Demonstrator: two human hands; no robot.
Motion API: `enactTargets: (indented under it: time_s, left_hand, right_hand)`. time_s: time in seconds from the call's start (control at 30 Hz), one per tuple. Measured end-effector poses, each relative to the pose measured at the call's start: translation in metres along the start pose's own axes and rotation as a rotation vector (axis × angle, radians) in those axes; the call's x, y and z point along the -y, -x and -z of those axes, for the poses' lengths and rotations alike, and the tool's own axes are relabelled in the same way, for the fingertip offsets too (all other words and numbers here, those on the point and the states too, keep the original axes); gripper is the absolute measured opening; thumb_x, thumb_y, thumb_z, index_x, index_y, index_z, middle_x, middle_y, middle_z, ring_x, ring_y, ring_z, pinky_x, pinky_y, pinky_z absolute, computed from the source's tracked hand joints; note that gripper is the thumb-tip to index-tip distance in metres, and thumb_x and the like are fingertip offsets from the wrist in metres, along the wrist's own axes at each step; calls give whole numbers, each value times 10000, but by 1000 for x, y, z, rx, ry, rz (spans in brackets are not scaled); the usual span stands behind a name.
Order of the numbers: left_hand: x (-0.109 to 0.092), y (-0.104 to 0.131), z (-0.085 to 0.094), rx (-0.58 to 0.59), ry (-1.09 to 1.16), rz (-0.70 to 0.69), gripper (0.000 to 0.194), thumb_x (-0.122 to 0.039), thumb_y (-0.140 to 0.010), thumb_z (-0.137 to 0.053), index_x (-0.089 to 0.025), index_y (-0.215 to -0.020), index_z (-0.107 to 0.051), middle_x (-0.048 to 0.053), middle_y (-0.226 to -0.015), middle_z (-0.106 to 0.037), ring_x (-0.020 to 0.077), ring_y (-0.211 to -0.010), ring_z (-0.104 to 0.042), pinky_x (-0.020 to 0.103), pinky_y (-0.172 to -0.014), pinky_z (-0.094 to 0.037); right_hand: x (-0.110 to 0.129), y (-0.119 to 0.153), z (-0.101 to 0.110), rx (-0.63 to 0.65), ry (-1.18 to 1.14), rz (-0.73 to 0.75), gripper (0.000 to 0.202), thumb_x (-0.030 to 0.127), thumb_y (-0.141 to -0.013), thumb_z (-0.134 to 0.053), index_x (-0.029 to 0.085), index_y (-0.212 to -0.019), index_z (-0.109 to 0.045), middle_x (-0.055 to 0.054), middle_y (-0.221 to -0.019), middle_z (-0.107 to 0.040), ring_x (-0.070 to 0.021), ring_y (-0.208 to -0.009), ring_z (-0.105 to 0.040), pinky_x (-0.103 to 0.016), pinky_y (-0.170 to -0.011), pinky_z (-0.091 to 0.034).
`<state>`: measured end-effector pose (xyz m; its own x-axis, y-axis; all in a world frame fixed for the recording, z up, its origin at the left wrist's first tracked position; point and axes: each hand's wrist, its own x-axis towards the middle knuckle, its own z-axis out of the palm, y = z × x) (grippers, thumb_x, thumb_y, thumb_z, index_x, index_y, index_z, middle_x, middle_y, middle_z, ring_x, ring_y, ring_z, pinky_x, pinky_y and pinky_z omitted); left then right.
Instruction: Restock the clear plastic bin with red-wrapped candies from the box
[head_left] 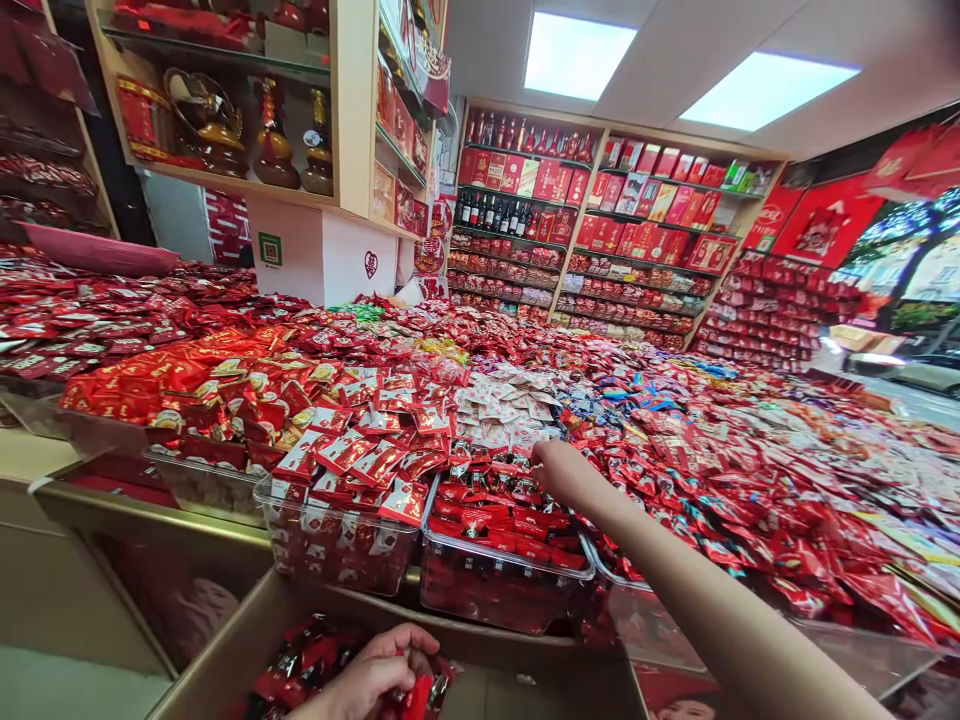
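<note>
At the bottom of the view, my left hand [386,672] is inside an open cardboard box [499,690], its fingers curled round red candy packets [418,695]. More dark red packets [311,655] lie in the box beside it. My right hand [551,465] is stretched forward over the back of a clear bin [510,590] of red packets. Its fingers are bent down at the edge of the pile, and whatever they hold, if anything, is hidden. White packets [502,400] lie just beyond that hand.
Another clear bin [341,545] of red and white packets stands left of the middle one. Orange-red packets [172,375] fill a bin farther left. Heaps of wrapped sweets [720,450] spread to the right. Shelves [581,225] with bottles and boxes stand behind; a pink tray [101,250] rests at left.
</note>
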<state>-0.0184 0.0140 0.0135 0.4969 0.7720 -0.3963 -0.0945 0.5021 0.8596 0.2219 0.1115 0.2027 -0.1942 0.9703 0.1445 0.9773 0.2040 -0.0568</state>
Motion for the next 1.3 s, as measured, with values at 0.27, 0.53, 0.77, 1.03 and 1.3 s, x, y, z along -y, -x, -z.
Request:
enactTargets:
  time_s: [0.27, 0.53, 0.77, 1.03, 1.3]
  left_hand:
    - [-29, 28, -41, 72, -42, -289, 458, -146, -591, -698, -217, -1000, -506, -3, -865, -555, 140, -806, -534, 277, -738, -412]
    - [-51, 42, -72, -85, 81, -377, 506, -89, -574, -713, -215, -1013, -496, -10, -817, -561, 114, -776, -539, 233, -703, -453]
    - [-53, 45, -81, -207, 491, -270, 283, -144, -663, -657, -199, -920, -552, 3, -815, -641, 109, -679, -586, 229, -615, -468]
    - [-47, 45, -80, -278, 283, -287, 295, -218, -664, -668, -197, -932, -547, -9, -835, -618, 116, -762, -560, 240, -704, -445]
    - [-37, 43, -82, -300, 326, -259, 345, -235, -605, -709, -202, -904, -542, -12, -830, -622, 121, -799, -555, 227, -736, -437]
  right_hand:
    - [48, 118, -28, 292, -747, 153, 157, 335, -733, -528, 183, -728, -568, 5, -622, -600, -108, -544, -493, -190, -457, -317]
    - [64, 136, -91, 277, -1548, -52, 275, 401, -719, -560, 153, -634, -476, 16, -512, -532, -78, -451, -421, -208, -459, -331]
    - [70, 140, -90, 99, -1691, -87, 248, 363, -710, -594, 149, -630, -498, 13, -545, -534, -87, -518, -446, -217, -522, -356]
    - [74, 144, -102, 52, -1732, -176, 269, 394, -701, -592, 162, -618, -484, 16, -521, -523, -91, -486, -449, -224, -504, -371]
    - [74, 150, -109, 43, -1611, -122, 231, 384, -709, -578, 176, -671, -484, 22, -580, -498, -99, -526, -454, -218, -495, -376]
